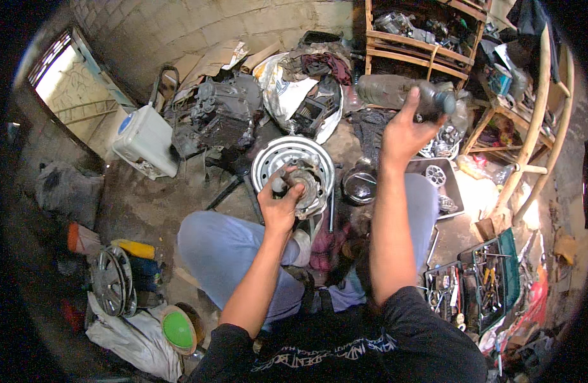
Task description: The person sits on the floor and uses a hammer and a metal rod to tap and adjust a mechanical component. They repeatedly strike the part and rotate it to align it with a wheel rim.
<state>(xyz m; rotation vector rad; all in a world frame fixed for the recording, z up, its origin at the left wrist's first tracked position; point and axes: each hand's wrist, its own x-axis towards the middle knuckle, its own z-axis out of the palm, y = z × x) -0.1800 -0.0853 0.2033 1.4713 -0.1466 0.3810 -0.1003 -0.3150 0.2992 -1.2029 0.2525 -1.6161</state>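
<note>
A round silver wheel (262,152) with a ring of small holes sits in the middle of the frame. The bottle (388,91) is at the upper right of the middle. It is see-through, greyish and dirty, with a bluish end. It lies on its side in the air, its long line running nearly level and dipping a little to the right, where the bluish end points. The right hand (403,135) is wrapped around it near that end. The metal part (314,186), grey, grimy and roundish, is in front of the wheel. Its ringed face looks up. The left hand (280,209) grips its left side, thumb on top.
</note>
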